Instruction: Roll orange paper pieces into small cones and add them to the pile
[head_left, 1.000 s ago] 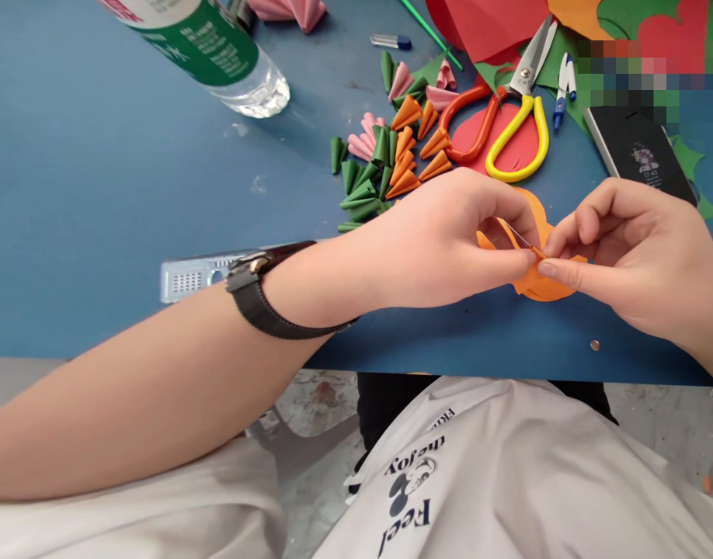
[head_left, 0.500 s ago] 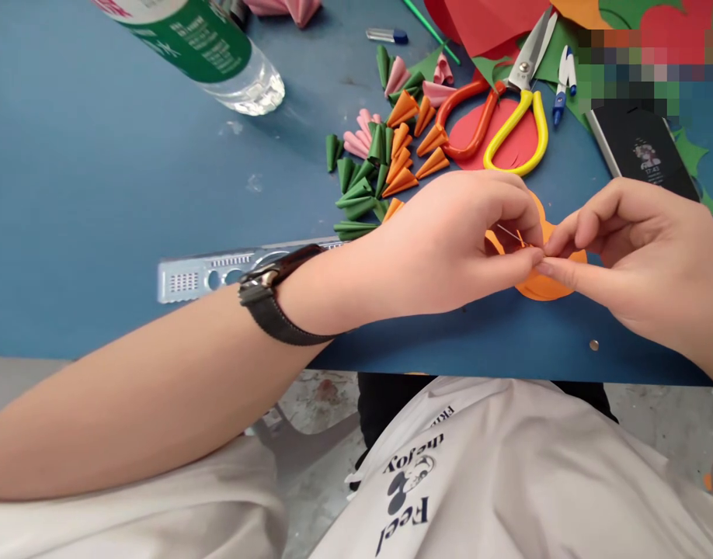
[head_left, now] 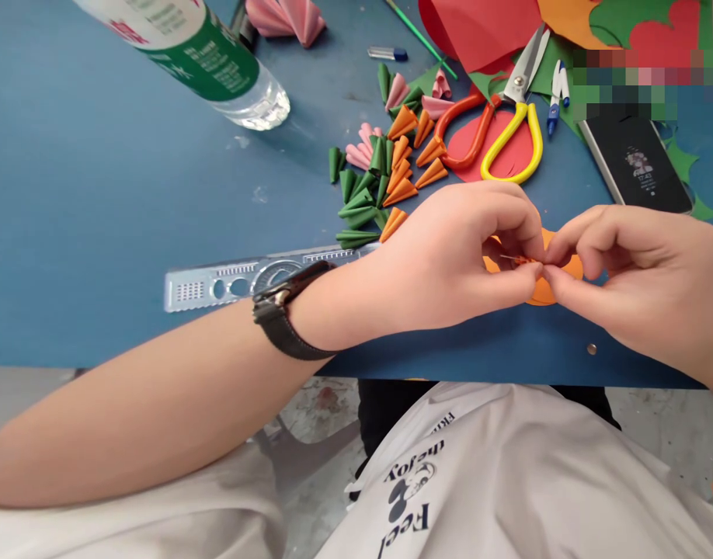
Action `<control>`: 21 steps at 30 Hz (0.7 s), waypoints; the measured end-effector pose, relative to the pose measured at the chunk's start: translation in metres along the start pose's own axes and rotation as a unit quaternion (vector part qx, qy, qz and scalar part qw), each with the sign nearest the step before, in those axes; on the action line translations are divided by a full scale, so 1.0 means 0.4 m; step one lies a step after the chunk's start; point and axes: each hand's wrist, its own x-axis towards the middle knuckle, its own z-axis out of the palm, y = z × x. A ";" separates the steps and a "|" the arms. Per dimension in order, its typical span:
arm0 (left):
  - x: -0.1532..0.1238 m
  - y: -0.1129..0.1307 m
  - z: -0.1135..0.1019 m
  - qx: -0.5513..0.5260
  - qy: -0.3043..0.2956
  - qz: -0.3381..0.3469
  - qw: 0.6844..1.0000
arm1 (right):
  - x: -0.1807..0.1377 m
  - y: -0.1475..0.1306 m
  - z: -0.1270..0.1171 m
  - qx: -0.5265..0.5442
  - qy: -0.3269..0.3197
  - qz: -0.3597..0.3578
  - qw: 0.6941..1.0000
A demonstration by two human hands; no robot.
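My left hand (head_left: 478,248), a dark watch (head_left: 292,310) on its wrist, is closed in a pinch. My right hand (head_left: 636,279) meets it, thumb and fingertips pressed together. Between the fingertips is a small orange paper piece (head_left: 525,262), mostly covered by the fingers. A thin pale rod or needle shows beside it, too small to name surely. Under both hands lies a rounded orange paper cutout (head_left: 544,295), partly hidden. Close by, to the upper left, rest several orange paper cones (head_left: 400,192) among green paper cones (head_left: 356,203) and pink ones (head_left: 362,144).
Scissors (head_left: 516,101) with red and yellow handles lie beyond my hands on a red paper piece. A phone (head_left: 639,163) and pen (head_left: 555,97) are at the right. A bottle (head_left: 217,66) stands upper left. My left forearm crosses a clear ruler (head_left: 210,287).
The view has shifted slightly, so the table things sit a little lower. The small orange piece now looks more gathered between the fingertips. Both hands keep their pinch.
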 end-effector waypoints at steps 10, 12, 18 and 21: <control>-0.014 -0.015 0.028 -0.008 0.054 0.048 0.997 | 0.005 0.010 0.000 0.011 0.012 -0.047 0.999; -0.012 -0.018 0.025 -0.011 0.052 0.046 0.998 | 0.008 0.030 -0.001 0.022 0.006 -0.058 0.998; 0.008 -0.034 0.014 -0.072 0.086 0.010 0.994 | 0.024 0.074 -0.015 0.027 0.025 -0.040 0.999; 0.017 -0.054 0.010 -0.095 0.106 0.020 0.990 | -0.055 0.033 -0.021 0.029 0.026 -0.019 0.999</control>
